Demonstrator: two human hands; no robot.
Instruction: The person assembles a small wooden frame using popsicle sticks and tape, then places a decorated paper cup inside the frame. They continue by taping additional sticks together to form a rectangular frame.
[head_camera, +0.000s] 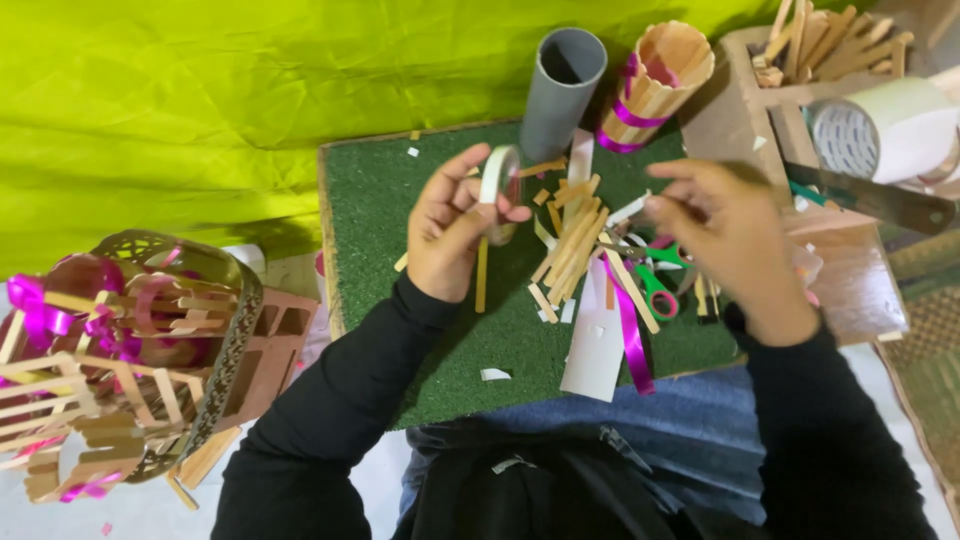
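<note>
Near the centre of the frame, the left hand (452, 232) holds a small roll of white tape (497, 180) upright between thumb and fingers, above a board covered in green turf (400, 220) that rests across the person's lap. The right hand (735, 240), to the right of centre, is blurred; its fingers are drawn together at about the same height as the roll, and whether they pinch a tape end cannot be told. Between and below the hands lies a loose heap of flat wooden sticks (572, 240), a strip of shiny magenta ribbon (630, 335), a strip of white paper (595, 350) and green-handled scissors (655, 285). At the upper middle of the frame a grey pipe section (560, 90) stands at the board's far edge, just beside a round holder made of wooden sticks (665, 75) bound with magenta ribbon. In the upper right corner a brown box (735, 110) holds more sticks, with a large white tape roll (885, 130) and a metal ruler (870, 197) next to it. At the lower left sits a stick-built basket (100, 380) trimmed with magenta ribbon. A bright yellow-green cloth (200, 100) fills the upper left.
</note>
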